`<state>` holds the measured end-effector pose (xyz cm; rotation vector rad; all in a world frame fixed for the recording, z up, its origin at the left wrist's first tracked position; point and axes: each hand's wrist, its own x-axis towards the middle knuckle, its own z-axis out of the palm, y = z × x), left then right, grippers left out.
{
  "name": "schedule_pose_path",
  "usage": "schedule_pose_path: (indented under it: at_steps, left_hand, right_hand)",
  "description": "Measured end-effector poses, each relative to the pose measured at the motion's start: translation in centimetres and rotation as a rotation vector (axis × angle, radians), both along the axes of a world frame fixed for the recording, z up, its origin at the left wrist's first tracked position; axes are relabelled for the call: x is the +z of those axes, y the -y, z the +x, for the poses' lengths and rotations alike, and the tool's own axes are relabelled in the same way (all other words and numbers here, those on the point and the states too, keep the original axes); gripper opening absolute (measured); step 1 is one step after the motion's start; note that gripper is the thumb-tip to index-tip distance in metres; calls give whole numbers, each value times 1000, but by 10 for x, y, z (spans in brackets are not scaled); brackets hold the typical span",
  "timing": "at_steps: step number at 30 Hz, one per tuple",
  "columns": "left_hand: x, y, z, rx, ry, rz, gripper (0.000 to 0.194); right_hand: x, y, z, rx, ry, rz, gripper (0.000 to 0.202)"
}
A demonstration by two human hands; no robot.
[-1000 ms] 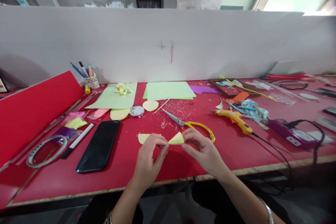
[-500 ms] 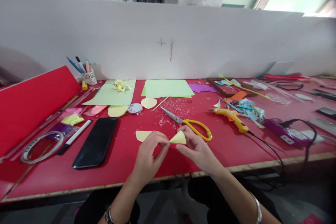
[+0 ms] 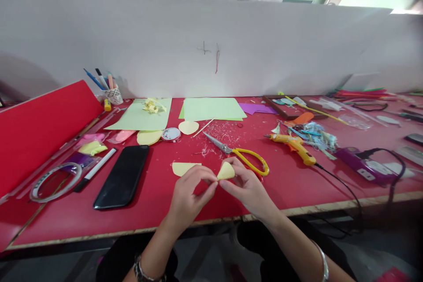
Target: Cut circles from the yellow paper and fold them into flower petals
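Observation:
A small pale yellow paper cone is held between my two hands above the red table. My left hand pinches its pointed tip between thumb and fingers. Around its wider end, my right hand has the thumb in front and the fingers behind. Partly behind my left hand lies a cut piece of pale yellow paper with a curved edge. Just beyond my right hand are scissors with yellow handles, their blades pointing away to the left.
A black phone lies to the left, near a white marker and a tape roll. To the right are a yellow glue gun with its cord and a purple power strip. Green paper sheets lie at the back.
The paper cone has turned slightly, its wide end now tilted more upward, and my right fingers have shifted around it. My left hand still pinches the tip. The view has moved slightly.

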<state>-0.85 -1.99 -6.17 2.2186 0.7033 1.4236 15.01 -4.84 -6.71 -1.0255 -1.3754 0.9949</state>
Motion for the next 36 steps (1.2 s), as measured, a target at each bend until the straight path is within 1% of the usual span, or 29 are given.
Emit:
schedule_pose_path:
  at_steps: [2, 6, 9, 12, 14, 17, 19, 21, 24, 28, 31, 36]
  left_hand:
    - [0, 1, 0, -16, 7, 11, 8]
    - [0, 1, 1, -18, 9, -6, 7]
    - [0, 0, 0, -9, 16, -30, 7]
    - [0, -1, -2, 23, 35, -74, 7]
    - [-1, -1, -3, 39, 44, -109, 8]
    - [-3, -1, -3, 40, 25, -156, 7]
    - [-4, 0, -1, 30, 18, -190, 2]
    - [-4, 0, 0, 25, 16, -211, 5]
    - [-3, 2, 1, 45, -4, -175, 1]
    - [-2, 2, 0, 70, 10, -114, 3]
    - [-2, 2, 0, 80, 34, -92, 3]
    - [-1, 3, 1, 85, 41, -80, 5]
  right_hand:
    - [-1, 0, -1, -12, -19, 1, 5]
    - [0, 1, -2, -43, 15, 10, 5]
    - [0, 2, -1, -13, 15, 24, 3]
    - [0, 2, 0, 23, 32, 62, 14]
    - [-2, 2, 0, 10, 34, 65, 17]
    - [-4, 1, 0, -27, 13, 48, 13]
    - [-5, 1, -1, -32, -3, 35, 9]
    - [-5, 2, -1, -22, 0, 31, 6]
    - [-4, 3, -1, -20, 59, 21, 4]
    - [-2, 4, 0, -56, 54, -21, 10]
    - [-2, 4, 0, -66, 45, 3, 14]
    - [-3, 4, 0, -26, 111, 48, 6]
